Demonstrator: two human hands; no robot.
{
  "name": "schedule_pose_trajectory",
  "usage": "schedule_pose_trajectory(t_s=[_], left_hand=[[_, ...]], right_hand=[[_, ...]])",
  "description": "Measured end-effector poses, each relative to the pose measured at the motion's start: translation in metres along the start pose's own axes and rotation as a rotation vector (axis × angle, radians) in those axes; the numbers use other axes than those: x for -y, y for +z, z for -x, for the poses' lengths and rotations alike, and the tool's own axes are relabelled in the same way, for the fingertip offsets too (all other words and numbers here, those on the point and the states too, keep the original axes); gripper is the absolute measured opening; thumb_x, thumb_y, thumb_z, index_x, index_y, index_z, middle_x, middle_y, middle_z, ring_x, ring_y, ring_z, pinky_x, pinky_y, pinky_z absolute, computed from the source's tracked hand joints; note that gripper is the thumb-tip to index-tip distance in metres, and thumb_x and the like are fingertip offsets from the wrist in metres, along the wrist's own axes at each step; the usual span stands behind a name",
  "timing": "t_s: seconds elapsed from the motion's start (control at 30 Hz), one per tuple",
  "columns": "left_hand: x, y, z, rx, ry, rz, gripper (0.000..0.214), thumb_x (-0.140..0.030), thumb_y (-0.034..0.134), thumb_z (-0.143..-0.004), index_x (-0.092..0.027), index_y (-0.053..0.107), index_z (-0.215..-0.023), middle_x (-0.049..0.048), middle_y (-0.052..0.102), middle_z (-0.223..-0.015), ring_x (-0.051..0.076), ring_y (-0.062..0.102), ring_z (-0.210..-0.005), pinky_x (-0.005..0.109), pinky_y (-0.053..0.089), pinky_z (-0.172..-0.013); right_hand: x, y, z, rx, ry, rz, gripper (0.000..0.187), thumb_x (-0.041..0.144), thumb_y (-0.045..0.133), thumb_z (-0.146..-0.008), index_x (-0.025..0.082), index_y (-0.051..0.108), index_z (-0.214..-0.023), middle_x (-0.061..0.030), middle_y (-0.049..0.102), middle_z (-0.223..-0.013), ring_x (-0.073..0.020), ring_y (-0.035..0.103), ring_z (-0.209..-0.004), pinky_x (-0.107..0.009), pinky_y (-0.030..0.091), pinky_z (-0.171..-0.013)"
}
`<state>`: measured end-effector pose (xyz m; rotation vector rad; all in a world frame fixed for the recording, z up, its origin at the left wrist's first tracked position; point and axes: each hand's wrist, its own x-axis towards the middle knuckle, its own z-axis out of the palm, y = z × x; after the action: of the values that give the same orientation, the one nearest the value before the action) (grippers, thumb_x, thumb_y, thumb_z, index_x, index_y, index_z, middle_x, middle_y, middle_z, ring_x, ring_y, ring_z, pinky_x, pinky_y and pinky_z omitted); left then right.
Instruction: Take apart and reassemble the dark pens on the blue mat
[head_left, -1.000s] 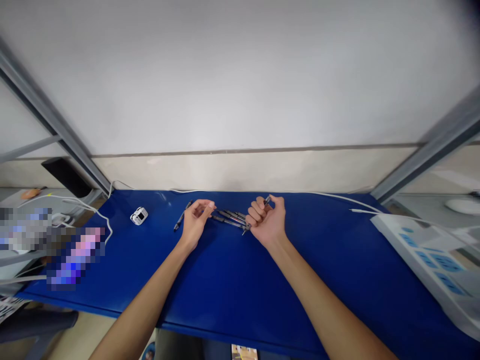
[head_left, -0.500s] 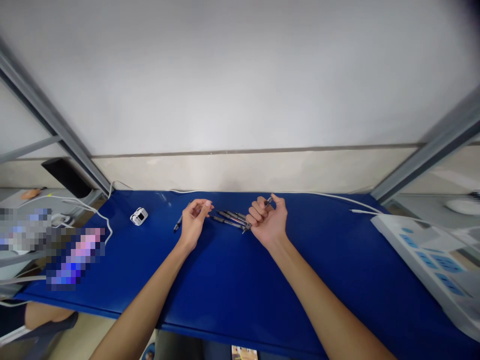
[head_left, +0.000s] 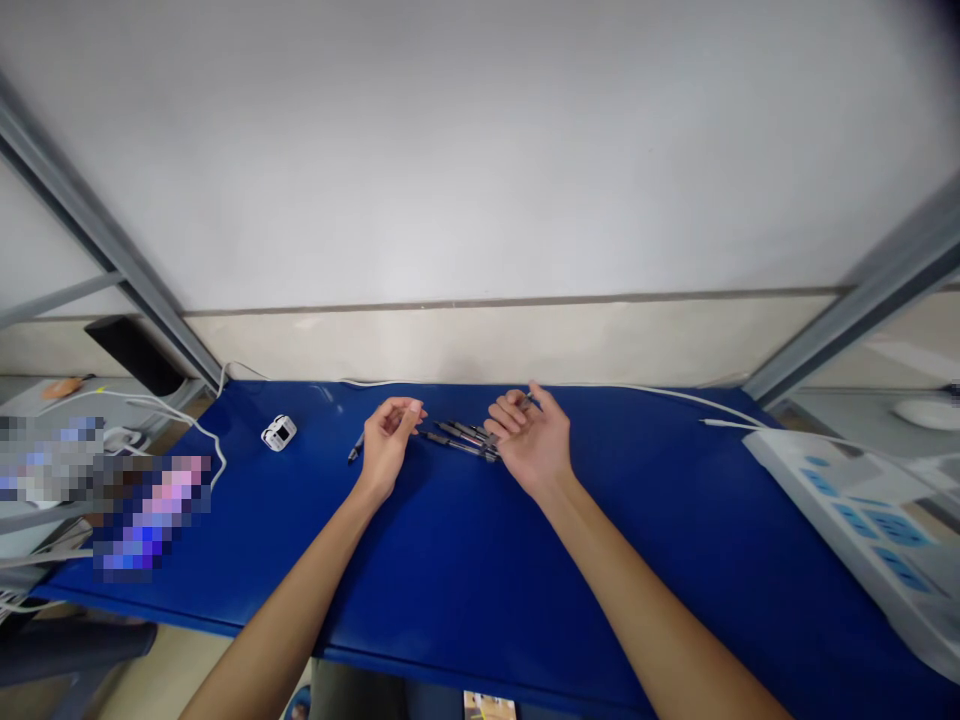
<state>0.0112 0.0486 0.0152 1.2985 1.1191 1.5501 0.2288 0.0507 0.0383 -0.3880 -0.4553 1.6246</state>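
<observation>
- Slim, dark-barrelled pens lie fanned between the two hands, on the smooth, glossy blue bench; their right-hand ends slip behind the right hand, so no sure count.
- That right hand is palm up, fingers loosely curled, thumb lifted; a thin, shiny sliver peeks out by the index finger, its grip impossible to tell.
- Over to the left hand: thumb against bent fingertips, anything pinched there too small to make out.
- Just beside it, another pen, half hidden.
- Farther left, a rounded white case with a dark square face.
</observation>
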Motion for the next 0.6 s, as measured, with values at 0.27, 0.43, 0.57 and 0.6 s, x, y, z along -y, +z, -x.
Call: schedule_pose_trajectory(t_s=[0.27,0.43,0.57,0.6], left_hand=[[-0.006,-0.001,0.003,0.071,0.044,-0.030,0.036,-0.055,0.071,-0.090,-0.020,0.070,-0.099,-0.0006,0.066,-0.065,0.011,0.053,-0.053,0.025,0.042,-0.055],[-0.006,0.002,0.004,0.185,-0.034,-0.028,0.043,-0.059,0.069,-0.090,-0.019,0.068,-0.105,0.0016,0.071,-0.065,0.015,0.060,-0.053,0.027,0.045,-0.055],[-0.001,0.003,0.001,0.142,-0.040,-0.028,0.044,-0.060,0.068,-0.089,-0.020,0.069,-0.107,0.0047,0.074,-0.077,0.019,0.069,-0.069,0.028,0.050,-0.060],[0.000,0.002,0.001,0.123,-0.031,-0.032,0.043,-0.060,0.068,-0.089,-0.021,0.069,-0.108,0.0050,0.074,-0.079,0.019,0.069,-0.071,0.028,0.050,-0.061]], right_hand=[[-0.028,0.002,-0.006,-0.027,-0.208,0.466,0.047,0.069,0.062,-0.093,0.024,0.070,-0.102,0.0007,0.058,-0.076,-0.0130,0.050,-0.056,-0.026,0.043,-0.051],[-0.041,0.005,0.007,0.213,-0.344,0.968,0.028,0.050,0.062,-0.100,0.026,0.070,-0.111,-0.0035,0.069,-0.090,-0.0193,0.066,-0.079,-0.032,0.053,-0.071],[-0.043,0.011,0.020,0.472,-0.479,1.377,0.025,0.040,0.064,-0.100,0.028,0.068,-0.122,-0.0083,0.070,-0.116,-0.0253,0.065,-0.105,-0.044,0.052,-0.096],[-0.043,0.013,0.023,0.531,-0.516,1.458,0.030,0.039,0.066,-0.099,0.028,0.066,-0.126,-0.0090,0.069,-0.121,-0.0268,0.064,-0.110,-0.047,0.050,-0.101]])
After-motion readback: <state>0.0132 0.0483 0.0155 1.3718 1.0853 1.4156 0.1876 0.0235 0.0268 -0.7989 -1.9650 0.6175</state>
